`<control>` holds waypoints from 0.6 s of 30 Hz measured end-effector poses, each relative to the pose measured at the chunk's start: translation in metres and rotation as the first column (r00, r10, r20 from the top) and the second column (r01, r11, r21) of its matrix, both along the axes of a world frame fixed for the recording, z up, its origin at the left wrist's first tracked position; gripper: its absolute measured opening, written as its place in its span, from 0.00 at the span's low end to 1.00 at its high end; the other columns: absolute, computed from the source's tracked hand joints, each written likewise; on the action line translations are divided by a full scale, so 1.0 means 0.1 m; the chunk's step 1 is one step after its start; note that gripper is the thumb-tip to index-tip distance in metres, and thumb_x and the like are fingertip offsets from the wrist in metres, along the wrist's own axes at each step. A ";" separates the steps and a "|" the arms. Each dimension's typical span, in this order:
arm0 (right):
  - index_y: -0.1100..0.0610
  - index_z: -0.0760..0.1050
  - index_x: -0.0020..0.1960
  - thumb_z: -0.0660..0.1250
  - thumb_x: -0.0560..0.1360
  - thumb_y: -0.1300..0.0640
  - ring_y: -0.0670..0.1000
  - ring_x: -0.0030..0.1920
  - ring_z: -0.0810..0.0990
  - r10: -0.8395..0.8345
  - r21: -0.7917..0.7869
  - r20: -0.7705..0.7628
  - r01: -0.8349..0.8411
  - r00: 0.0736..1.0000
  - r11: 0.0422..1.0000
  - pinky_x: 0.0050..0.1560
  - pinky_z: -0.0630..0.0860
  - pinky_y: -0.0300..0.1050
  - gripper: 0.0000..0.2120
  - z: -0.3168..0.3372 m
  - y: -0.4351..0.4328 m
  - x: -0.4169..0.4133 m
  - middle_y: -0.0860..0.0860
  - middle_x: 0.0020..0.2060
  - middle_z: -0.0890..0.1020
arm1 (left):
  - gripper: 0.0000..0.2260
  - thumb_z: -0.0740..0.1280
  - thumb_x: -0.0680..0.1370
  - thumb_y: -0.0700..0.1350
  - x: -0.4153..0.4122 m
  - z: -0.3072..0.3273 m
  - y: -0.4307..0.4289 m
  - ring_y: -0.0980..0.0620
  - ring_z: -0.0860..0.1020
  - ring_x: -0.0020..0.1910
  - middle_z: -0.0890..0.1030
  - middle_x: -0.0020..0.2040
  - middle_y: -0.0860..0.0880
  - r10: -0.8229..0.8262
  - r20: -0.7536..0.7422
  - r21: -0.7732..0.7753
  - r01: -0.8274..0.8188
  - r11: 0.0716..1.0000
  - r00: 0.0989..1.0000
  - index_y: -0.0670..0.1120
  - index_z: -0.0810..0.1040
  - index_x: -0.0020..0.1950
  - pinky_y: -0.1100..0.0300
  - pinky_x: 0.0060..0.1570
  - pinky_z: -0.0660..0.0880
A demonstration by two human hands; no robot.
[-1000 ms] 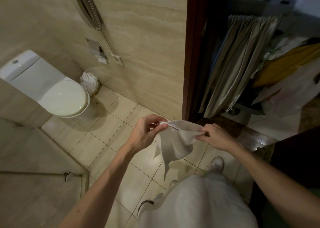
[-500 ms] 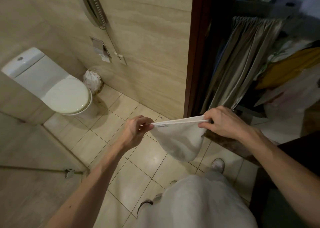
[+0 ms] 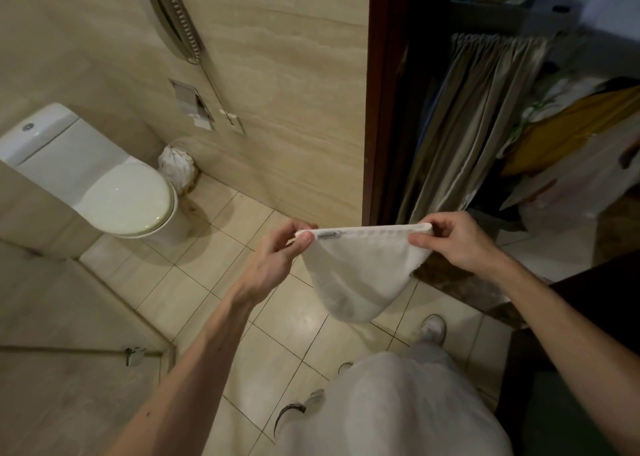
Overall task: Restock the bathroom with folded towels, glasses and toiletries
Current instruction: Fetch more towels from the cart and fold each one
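Note:
A small white towel (image 3: 360,272) hangs in the air in front of me, its top edge stretched straight and level, with a small label near the left corner. My left hand (image 3: 277,258) pinches the left top corner between thumb and fingers. My right hand (image 3: 453,241) pinches the right top corner the same way. The towel's lower part sags in a rounded fold above the tiled floor.
A white toilet (image 3: 114,192) with its lid down stands at the left. A bin with a white liner (image 3: 176,170) sits by the beige wall. A dark door frame (image 3: 381,109) and a curtain (image 3: 467,126) are at the right. My feet stand on tiles (image 3: 194,282).
The towel went from a crumpled bunch between my hands to a taut, level top edge. My hands moved apart and my right hand rose.

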State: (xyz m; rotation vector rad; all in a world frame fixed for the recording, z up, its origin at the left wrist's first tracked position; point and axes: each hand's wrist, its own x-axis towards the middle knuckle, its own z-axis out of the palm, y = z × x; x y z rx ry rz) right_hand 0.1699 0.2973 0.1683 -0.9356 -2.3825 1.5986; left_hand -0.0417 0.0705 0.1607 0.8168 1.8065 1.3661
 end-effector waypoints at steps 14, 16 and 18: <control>0.45 0.74 0.59 0.76 0.66 0.48 0.51 0.58 0.82 0.051 -0.492 -0.056 -0.072 0.997 0.868 0.57 0.80 0.47 0.24 0.13 -0.53 -0.05 0.49 0.56 0.83 | 0.11 0.58 0.85 0.50 0.03 0.51 0.47 0.55 0.71 0.36 0.74 0.39 0.50 0.345 -0.205 0.204 -0.305 0.931 0.916 0.47 0.73 0.46 0.58 0.36 0.70; 0.48 0.74 0.62 0.79 0.63 0.45 0.52 0.57 0.83 -0.030 -0.634 -0.073 -0.023 0.997 0.773 0.55 0.81 0.47 0.30 0.05 -0.59 -0.03 0.50 0.56 0.84 | 0.12 0.59 0.85 0.49 -0.01 0.43 0.46 0.55 0.70 0.35 0.73 0.38 0.50 0.330 -0.217 0.155 -0.301 0.941 0.919 0.43 0.73 0.47 0.58 0.36 0.69; 0.51 0.77 0.61 0.84 0.54 0.43 0.54 0.55 0.84 -0.161 -0.773 -0.138 -0.005 0.977 0.634 0.50 0.82 0.47 0.38 0.05 -0.59 -0.04 0.52 0.55 0.85 | 0.12 0.60 0.84 0.49 -0.05 0.34 0.46 0.53 0.69 0.36 0.72 0.38 0.49 0.369 -0.195 0.101 -0.356 0.929 0.909 0.44 0.73 0.45 0.56 0.36 0.68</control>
